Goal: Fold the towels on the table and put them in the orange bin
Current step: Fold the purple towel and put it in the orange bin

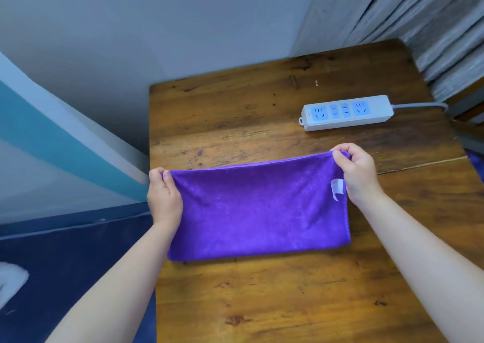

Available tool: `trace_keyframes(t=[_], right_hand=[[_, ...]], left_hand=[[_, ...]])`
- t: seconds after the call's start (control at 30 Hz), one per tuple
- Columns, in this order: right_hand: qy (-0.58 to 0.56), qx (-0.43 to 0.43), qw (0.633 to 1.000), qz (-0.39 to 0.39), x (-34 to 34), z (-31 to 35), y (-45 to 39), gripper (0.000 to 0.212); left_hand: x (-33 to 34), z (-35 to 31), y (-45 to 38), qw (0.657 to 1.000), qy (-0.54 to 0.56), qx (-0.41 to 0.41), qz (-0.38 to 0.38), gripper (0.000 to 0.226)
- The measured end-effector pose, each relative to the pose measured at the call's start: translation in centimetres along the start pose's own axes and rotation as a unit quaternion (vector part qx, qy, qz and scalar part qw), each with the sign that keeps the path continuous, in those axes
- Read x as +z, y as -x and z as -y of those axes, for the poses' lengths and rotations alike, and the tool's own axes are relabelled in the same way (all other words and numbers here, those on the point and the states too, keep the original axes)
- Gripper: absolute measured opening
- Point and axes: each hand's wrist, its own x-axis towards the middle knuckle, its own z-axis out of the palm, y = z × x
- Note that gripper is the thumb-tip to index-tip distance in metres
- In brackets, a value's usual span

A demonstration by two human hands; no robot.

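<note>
A purple towel lies folded over on the wooden table, its near fold resting on the wood and its far edge lifted. My left hand pinches the towel's far left corner. My right hand pinches the far right corner, just above a small white label sewn to the right edge. No orange bin is in view.
A white power strip with blue sockets lies at the back right of the table, its grey cable running off to the right. A wall stands behind, curtains hang at the upper right. Left of the table is dark blue floor with something white.
</note>
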Motion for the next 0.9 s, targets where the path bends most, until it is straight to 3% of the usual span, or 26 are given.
trace_keyframes(t=[0.17,0.5,0.67,0.73,0.8,0.87,0.9], right_hand=[[0.155,-0.015,0.988,0.01,1.3,-0.8,-1.7,0.011],[0.33,-0.029,0.943,-0.03,2.9,-2.0,-3.3,0.021],[0.369,0.025,0.928,-0.034,2.1,-0.9,-4.1,0.033],[0.405,-0.007,0.913,-0.048,1.7,-0.1,-3.4,0.039],[0.439,-0.16,0.883,-0.049,3.1,0.2,-1.7,0.036],[0.468,-0.282,0.836,0.05,6.3,-0.1,0.7,0.038],[0.498,-0.287,0.808,0.129,8.1,-0.5,1.8,0.043]], left_hand=[[1.0,0.6,-1.2,0.994,-0.084,-0.044,0.053,0.023],[1.5,1.0,-2.4,0.979,-0.178,-0.056,0.083,0.027],[0.8,-0.1,-3.2,0.971,-0.211,-0.109,0.037,0.032],[0.6,-0.4,-2.7,0.973,-0.223,-0.053,0.01,0.035],[1.5,-1.3,-0.9,0.973,-0.216,0.078,0.021,0.036],[3.4,-2.5,1.7,0.956,-0.203,0.195,0.083,0.037],[4.4,-2.9,2.8,0.94,-0.214,0.23,0.134,0.04]])
